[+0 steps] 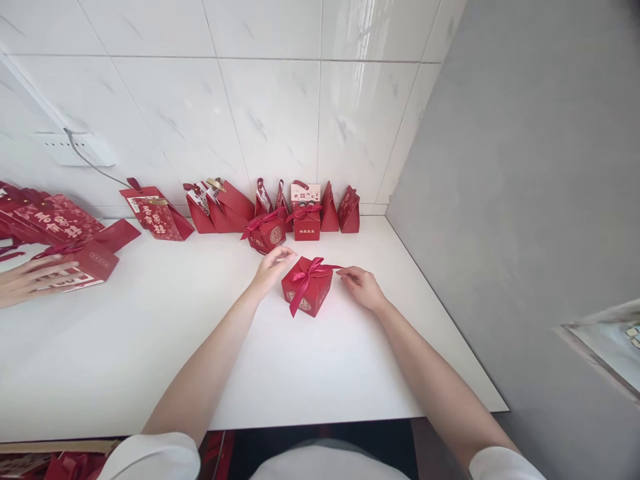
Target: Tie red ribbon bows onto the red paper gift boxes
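Note:
A small red gift box (pixel 323 298) with gold round patterns stands on the white table before me. Its top is tied with a dark pink ribbon bow (pixel 313 268), one tail hanging down over the front corner. At the box's right side my right hand (pixel 364 287) has thumb and forefinger pinched on the other ribbon tail, which is drawn out to the right. My left hand (pixel 273 270) is just left of the box's back corner, fingers stretched out and slightly curved, with nothing seen in them. Whether its fingertips touch the box is unclear.
Along the tiled wall stand several red gift boxes (pixel 233 205), and two ribboned ones (pixel 307 230) sit just behind my box. On the left another person's hand (pixel 37 280) rests on a red box (pixel 103 259). A grey wall (pixel 500 200) bounds the table's right side.

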`<state>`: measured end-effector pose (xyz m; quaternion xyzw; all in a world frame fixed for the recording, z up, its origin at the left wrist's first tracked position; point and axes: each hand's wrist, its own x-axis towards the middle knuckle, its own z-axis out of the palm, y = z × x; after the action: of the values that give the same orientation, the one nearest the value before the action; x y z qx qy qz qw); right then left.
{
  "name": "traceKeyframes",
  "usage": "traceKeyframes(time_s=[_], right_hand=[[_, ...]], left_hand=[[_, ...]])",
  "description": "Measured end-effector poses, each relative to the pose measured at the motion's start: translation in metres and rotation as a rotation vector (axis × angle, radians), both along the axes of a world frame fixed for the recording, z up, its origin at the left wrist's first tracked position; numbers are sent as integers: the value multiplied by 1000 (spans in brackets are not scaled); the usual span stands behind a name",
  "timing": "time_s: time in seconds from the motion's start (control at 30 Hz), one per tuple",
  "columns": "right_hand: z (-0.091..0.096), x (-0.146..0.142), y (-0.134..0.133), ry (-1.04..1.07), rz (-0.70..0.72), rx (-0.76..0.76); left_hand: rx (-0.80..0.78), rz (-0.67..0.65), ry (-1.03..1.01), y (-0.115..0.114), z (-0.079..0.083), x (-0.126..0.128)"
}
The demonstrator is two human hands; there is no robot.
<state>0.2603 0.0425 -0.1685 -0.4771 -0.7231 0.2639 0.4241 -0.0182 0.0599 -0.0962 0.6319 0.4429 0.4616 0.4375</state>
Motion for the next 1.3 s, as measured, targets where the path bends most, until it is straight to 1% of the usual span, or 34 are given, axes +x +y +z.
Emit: traceKeyframes(time_s=[0.03,0.1,0.17,0.23,0.3,0.37,0.4,0.43,0.5,0.57,0.63,0.73,0.87,1.0,1.13,1.3], right_hand=[[1,-2,0,21,-32,18],[5,-7,-5,60,-92,72],[14,-12,-13,87,-144,146],[24,-17,-24,76,-158,283],[34,-21,-36,-23,-95,581],[42,-27,-47,-150,41,837],[44,-31,-51,-207,108,907],[45,-36,-55,-257,165,946],[43,-47,-60,-349,232,970],[37,-57,-62,-427,238,955],[29,-66,-61,-480,220,918],[23,-73,-59,-487,190,875],[23,-72,-59,-452,158,895],[22,-69,-59,-458,162,887],[20,-69,-58,-453,158,862],[22,-73,-59,-434,133,862]], left_hand=[[32,-9,44,-8,4,5],[99,-2,125,-24,7,13],[162,21,165,-38,4,17],[228,49,170,-46,0,18],[316,67,195,-49,-2,17],[439,50,284,-50,-2,14],[504,28,349,-50,-2,13],[565,-1,420,-49,-3,11],[663,-51,551,-48,-5,10],[736,-72,635,-47,-10,9],[802,-64,662,-46,-15,9],[867,-48,649,-44,-20,9],[900,-33,622,-43,-24,8],[902,-2,616,-42,-26,8],[882,-1,608,-42,-24,8],[861,13,563,-43,-21,10]])
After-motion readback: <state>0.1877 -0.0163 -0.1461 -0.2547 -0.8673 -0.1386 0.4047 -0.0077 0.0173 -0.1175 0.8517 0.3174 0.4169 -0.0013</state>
